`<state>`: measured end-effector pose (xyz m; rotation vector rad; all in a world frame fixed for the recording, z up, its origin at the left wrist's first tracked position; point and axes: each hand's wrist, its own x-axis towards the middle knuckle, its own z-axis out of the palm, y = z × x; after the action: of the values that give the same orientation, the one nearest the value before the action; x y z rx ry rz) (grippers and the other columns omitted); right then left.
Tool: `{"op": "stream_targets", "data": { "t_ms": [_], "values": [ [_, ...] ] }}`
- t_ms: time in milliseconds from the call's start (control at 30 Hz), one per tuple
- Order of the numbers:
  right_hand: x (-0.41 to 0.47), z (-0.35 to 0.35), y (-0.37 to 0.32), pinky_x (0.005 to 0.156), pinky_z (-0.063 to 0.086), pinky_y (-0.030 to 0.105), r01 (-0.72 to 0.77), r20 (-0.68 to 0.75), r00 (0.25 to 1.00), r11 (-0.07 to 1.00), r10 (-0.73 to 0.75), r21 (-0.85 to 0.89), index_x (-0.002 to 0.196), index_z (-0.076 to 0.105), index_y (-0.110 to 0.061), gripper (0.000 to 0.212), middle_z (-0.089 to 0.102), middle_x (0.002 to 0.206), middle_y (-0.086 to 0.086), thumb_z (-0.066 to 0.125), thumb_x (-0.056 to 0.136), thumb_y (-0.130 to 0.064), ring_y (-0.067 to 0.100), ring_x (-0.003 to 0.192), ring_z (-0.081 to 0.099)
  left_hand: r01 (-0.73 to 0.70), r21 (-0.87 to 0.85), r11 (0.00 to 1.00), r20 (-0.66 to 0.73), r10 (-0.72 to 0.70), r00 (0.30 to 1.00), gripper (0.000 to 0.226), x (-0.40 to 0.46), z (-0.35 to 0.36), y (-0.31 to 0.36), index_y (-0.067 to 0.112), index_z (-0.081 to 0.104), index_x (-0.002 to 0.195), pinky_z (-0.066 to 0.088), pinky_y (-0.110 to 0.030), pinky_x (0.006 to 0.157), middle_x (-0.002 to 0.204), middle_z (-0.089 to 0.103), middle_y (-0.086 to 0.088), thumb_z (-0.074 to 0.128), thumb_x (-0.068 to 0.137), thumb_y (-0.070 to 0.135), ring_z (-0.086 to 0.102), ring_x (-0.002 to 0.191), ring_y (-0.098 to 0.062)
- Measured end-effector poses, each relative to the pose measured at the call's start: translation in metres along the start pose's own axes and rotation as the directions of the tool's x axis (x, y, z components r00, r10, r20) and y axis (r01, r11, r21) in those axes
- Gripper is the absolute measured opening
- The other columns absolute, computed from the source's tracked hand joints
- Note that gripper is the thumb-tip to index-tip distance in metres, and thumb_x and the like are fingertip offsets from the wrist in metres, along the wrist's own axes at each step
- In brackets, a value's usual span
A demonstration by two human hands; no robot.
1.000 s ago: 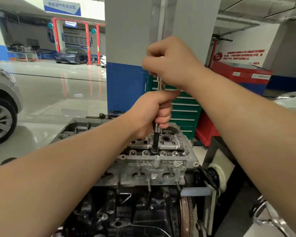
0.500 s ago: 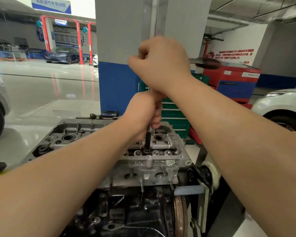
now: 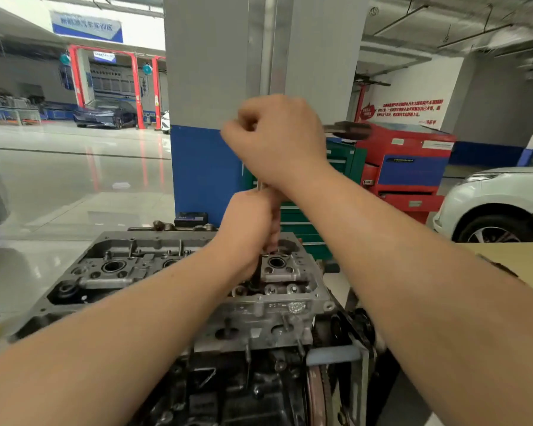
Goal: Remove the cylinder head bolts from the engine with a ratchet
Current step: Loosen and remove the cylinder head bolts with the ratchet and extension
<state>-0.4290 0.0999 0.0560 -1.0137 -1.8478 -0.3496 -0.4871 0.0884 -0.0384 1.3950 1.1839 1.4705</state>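
A grey aluminium cylinder head [image 3: 268, 309] sits on top of a dark engine block [image 3: 234, 392]. A ratchet with a long upright extension stands over the head's right end. My right hand [image 3: 277, 139] grips the ratchet at the top, and its blurred handle [image 3: 348, 130] sticks out to the right. Lower down, my left hand [image 3: 250, 229] is curled round the extension shaft [image 3: 260, 186]. The socket end and the bolt under it are hidden behind my left hand.
A grey and blue pillar [image 3: 228, 118] stands just behind the engine. Green tool drawers [image 3: 302, 222] and a red cabinet [image 3: 410, 167] are at the back right. A white car [image 3: 499, 207] is at the right and a cardboard surface [image 3: 520, 262] lies by my right arm.
The ratchet handle has swung round and now points right from my right fist. The view has shifted, showing more of the cylinder head's left side. My left hand stays on the extension.
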Motion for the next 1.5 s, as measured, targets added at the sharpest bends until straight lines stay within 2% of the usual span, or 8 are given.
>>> {"op": "stream_targets", "data": {
  "t_ms": [100,267,433,633,800,967,1267,1500],
  "values": [
    [0.002,-0.008,0.015,0.06,0.038,0.032,-0.117,0.14,0.989,0.851,0.052,0.512,0.058,0.053,0.001,0.033,0.049,0.054,0.011,0.063,0.087,-0.012,0.018,0.057,0.044,0.099,-0.154,0.983,0.303,-0.048,0.952,0.055,0.002,-0.009,0.003,0.03,0.029,0.053,0.026,-0.026,0.046,0.049,0.021,0.003,0.056,0.101,0.026,0.017,0.046,-0.018],
    [0.006,0.006,-0.004,0.049,0.017,0.028,-0.036,-0.004,0.999,0.976,0.036,-0.214,0.055,0.035,-0.018,0.038,0.033,0.054,0.0,0.051,0.087,-0.03,0.024,0.058,0.034,-0.143,-0.084,0.986,-0.211,0.123,0.97,0.028,-0.006,0.001,-0.01,0.007,0.044,0.067,0.032,-0.037,0.061,0.059,0.044,-0.014,0.059,0.079,0.027,0.038,0.057,-0.022],
    [-0.003,0.005,-0.015,0.05,0.016,0.025,0.009,-0.075,0.996,0.933,-0.038,-0.359,0.058,0.04,-0.02,0.031,0.036,0.055,-0.006,0.051,0.082,-0.037,0.014,0.05,0.028,-0.118,-0.126,0.985,-0.234,0.086,0.969,0.018,-0.003,0.007,-0.01,-0.004,0.037,0.068,0.019,-0.029,0.05,0.064,0.036,-0.013,0.047,0.082,0.001,0.02,0.063,-0.033],
    [0.0,-0.011,0.002,0.059,0.038,0.03,-0.06,0.174,0.983,0.805,-0.054,0.59,0.057,0.053,0.005,0.032,0.049,0.052,0.015,0.063,0.085,-0.009,0.016,0.055,0.044,0.108,-0.263,0.959,0.4,0.007,0.916,0.049,-0.001,-0.021,-0.001,0.022,0.029,0.056,0.025,-0.027,0.046,0.046,0.022,0.001,0.059,0.095,0.022,0.019,0.042,-0.017],
    [0.003,0.007,-0.017,0.051,0.018,0.031,-0.024,-0.04,0.999,0.999,0.023,-0.022,0.052,0.03,-0.016,0.044,0.026,0.05,0.004,0.055,0.085,-0.029,0.02,0.054,0.026,-0.163,-0.053,0.985,-0.148,0.153,0.977,0.022,-0.011,-0.011,-0.002,0.002,0.054,0.067,0.036,-0.023,0.045,0.052,0.054,-0.006,0.057,0.083,0.017,0.046,0.047,-0.017],
    [-0.004,0.008,-0.02,0.049,0.013,0.027,-0.065,-0.1,0.995,0.927,0.029,-0.368,0.057,0.033,-0.021,0.036,0.033,0.055,-0.006,0.053,0.084,-0.034,0.019,0.05,0.031,-0.105,-0.065,0.992,-0.251,0.085,0.964,0.017,-0.011,0.005,-0.004,0.007,0.045,0.072,0.023,-0.03,0.054,0.063,0.043,-0.008,0.048,0.088,0.003,0.027,0.063,-0.017],
    [-0.004,-0.001,-0.002,0.055,0.04,0.047,-0.03,0.028,0.999,0.862,0.018,0.506,0.057,0.044,0.005,0.035,0.042,0.063,0.03,0.062,0.083,-0.012,0.021,0.06,0.034,0.018,-0.237,0.971,0.294,0.054,0.954,0.035,0.0,-0.016,0.004,0.029,0.033,0.049,0.025,-0.024,0.045,0.047,0.021,0.004,0.054,0.076,0.021,0.016,0.042,-0.017],
    [-0.003,0.005,-0.021,0.049,0.014,0.03,-0.054,-0.041,0.998,0.969,0.046,-0.241,0.056,0.033,-0.019,0.038,0.031,0.054,0.0,0.051,0.087,-0.03,0.021,0.053,0.032,0.077,-0.246,0.966,0.3,0.0,0.954,0.036,0.004,-0.023,0.001,0.025,0.022,0.06,0.018,-0.027,0.05,0.047,0.018,0.005,0.037,0.088,0.008,0.012,0.045,-0.016]
  ]
}}
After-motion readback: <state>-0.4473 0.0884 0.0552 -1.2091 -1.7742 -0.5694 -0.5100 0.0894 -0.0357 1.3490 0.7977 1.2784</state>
